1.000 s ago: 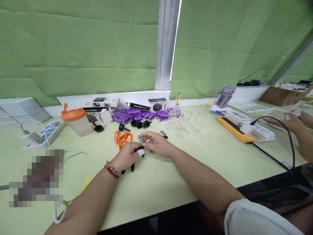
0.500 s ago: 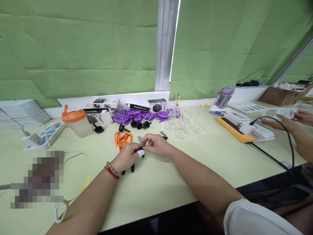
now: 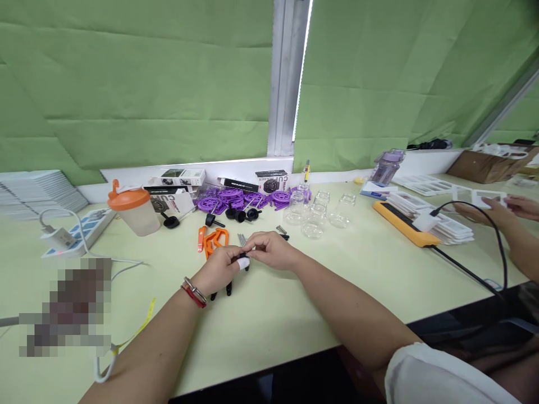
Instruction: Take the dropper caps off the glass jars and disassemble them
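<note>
My left hand (image 3: pixel 218 270), with a white wrap on the thumb, pinches a small black part (image 3: pixel 243 255). The fingers of my right hand (image 3: pixel 273 251) are closed at the same piece, so both hands meet there; its shape is mostly covered. Just behind the fingertips lie several thin metal rods (image 3: pixel 241 239). Orange plastic frames (image 3: pixel 219 238) and a slim orange piece (image 3: pixel 201 239) are beyond my left hand. Black pieces (image 3: pixel 228 289) stick out below that hand. Metal springs (image 3: pixel 282 229) rest past my right hand.
Purple wheel-like parts (image 3: pixel 231 197) and black knobs (image 3: pixel 214 220) lie at the back. Several clear jars (image 3: pixel 314 221) stand right of them. An orange-lidded shaker (image 3: pixel 133 210) and power strip (image 3: pixel 84 231) are left. A co-worker's hands (image 3: pixel 494 213) hold a white frame beside a yellow-orange power strip (image 3: pixel 404 223).
My hands stay together at the small black part, with barely any movement. On the right, the co-worker's hands have tilted and shifted the white frame.
</note>
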{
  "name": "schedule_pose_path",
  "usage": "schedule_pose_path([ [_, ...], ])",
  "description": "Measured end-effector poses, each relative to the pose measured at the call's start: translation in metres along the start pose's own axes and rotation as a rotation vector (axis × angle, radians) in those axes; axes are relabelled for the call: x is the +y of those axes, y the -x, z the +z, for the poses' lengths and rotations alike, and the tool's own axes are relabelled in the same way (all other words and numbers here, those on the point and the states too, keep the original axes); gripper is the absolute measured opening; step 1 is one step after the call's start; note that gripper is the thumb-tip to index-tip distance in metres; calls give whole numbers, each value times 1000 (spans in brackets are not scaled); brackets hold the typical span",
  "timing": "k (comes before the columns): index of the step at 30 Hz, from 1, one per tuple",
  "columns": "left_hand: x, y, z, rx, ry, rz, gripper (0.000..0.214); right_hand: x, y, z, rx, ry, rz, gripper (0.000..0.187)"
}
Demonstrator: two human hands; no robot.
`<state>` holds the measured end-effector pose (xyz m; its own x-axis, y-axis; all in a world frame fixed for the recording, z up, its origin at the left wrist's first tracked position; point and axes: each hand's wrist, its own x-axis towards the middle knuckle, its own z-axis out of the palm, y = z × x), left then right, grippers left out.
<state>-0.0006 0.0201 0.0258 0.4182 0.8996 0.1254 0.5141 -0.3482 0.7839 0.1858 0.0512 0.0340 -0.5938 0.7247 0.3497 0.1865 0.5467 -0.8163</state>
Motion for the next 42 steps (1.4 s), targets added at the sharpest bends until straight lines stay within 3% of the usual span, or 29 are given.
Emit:
schedule_pose_path([
  [15,-1,0,0,-2,-74,2,27,7,0,-1,-42,25,-8,18],
  [22,-4,-2,-1,2,-123,18,25,8,0,0,-22,11,30,10],
  [27,-7,-3,-5,64,-271,63,25,16,-1,9,17,1,128,11],
  [31,-10,-3,-7,82,-397,43,24,23,-4,23,43,-150,239,9],
  [38,-14,-3,-8,-49,-493,-26,23,24,-8,46,94,-271,586,12],
  [42,-13,-1,-12,-71,-475,12,22,22,-9,50,86,-319,650,12],
])
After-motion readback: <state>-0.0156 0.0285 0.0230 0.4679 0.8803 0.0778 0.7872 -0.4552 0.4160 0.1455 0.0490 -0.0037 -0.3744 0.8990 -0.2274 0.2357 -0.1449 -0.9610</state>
